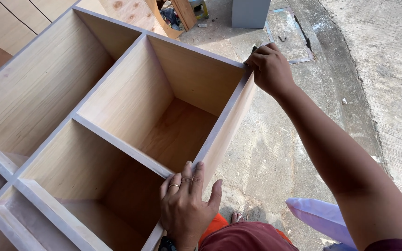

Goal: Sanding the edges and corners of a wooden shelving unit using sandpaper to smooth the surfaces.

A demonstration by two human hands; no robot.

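Directly below me lies a pale wooden shelf unit on its back, its open compartments facing up, and going from the left, every compartment I can see into is bare wood with nothing in it. My left hand lies flat near the bottom of the view, fingers together and pressing on the near end of the unit's right side panel. That panel's long axis runs away from me, up and to the right, to the far corner. My right hand is there, arm stretched out, fingers curled tight on a small dark piece I cannot make out, held against the corner edge. Rough concrete ground lies to the right.
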